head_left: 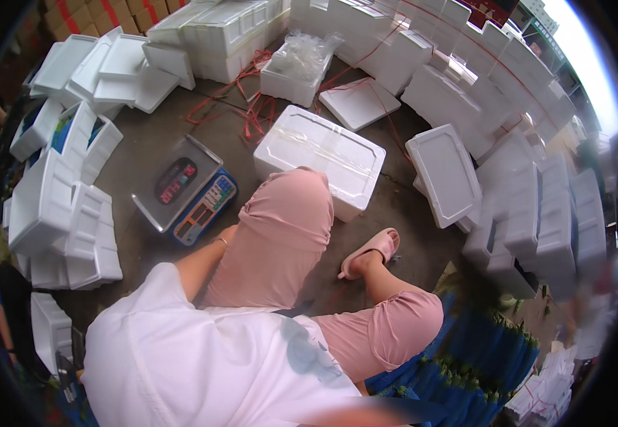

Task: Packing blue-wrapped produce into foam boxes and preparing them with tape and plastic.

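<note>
Watching, I saw no right hand; the grip of the left hand [228, 233] I could not tell. Near it, the scale [184, 189] on the floor [137, 135] seemed stiff, heavy, best held by its base [206, 212].

Mostly white.
Blue on scale [206, 206], pink on trousers [273, 238], white on foam boxes [316, 153], striped red across brown cartons [120, 18].
</note>
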The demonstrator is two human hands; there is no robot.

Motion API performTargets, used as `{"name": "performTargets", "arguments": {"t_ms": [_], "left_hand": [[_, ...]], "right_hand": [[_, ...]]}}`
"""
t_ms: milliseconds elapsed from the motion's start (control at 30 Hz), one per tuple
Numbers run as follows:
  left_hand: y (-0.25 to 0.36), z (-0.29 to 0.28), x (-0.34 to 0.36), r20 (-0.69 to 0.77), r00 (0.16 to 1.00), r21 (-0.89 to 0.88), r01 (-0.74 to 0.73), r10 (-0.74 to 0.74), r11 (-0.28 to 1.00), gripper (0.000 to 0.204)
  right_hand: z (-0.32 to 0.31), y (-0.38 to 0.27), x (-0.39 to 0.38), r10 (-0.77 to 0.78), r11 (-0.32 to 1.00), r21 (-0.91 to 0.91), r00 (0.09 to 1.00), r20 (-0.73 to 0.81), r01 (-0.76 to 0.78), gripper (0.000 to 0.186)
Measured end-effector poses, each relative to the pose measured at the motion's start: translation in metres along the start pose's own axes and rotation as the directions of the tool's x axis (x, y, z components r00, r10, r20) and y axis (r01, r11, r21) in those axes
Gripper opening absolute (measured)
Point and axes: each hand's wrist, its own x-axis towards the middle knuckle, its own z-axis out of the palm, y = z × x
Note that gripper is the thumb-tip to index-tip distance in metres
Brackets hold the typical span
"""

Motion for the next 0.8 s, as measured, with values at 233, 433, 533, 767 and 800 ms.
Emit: {"name": "performTargets", "arguments": {"t_ms": [233,433,533,767,800], "left_hand": [[-0.001,-0.023,0.009,-0.004,1.0,-0.007,0.012,-0.012,1.0,0.039],[-0.003,-0.04,0.016,0.002,1.0,-0.035,0.006,-0.006,0.999,0.038],[-0.004,-0.059,0.025,-0.02,1.0,-0.058,0.001,-0.003,0.998,0.038],[0.009,-0.075,0.038,-0.051,0.999,-0.125,0.002,-0.008,0.992,0.038],[0.01,-0.076,0.041,-0.052,0.999,-0.134,0.005,-0.012,0.991,0.038]], "right_hand": [[0.036,-0.001,0.002,0.055,0.984,0.163,0.994,0.092,-0.069,0.056],[0.056,-0.014,-0.012,0.09,0.95,0.284,0.985,0.149,-0.13,0.054],[0.069,-0.039,-0.006,0.077,0.929,0.345,0.981,0.176,-0.135,0.053],[0.082,-0.077,0.017,0.052,0.874,0.458,0.969,0.24,-0.161,0.052],[0.085,-0.083,0.02,0.051,0.866,0.472,0.967,0.251,-0.168,0.051]]}}
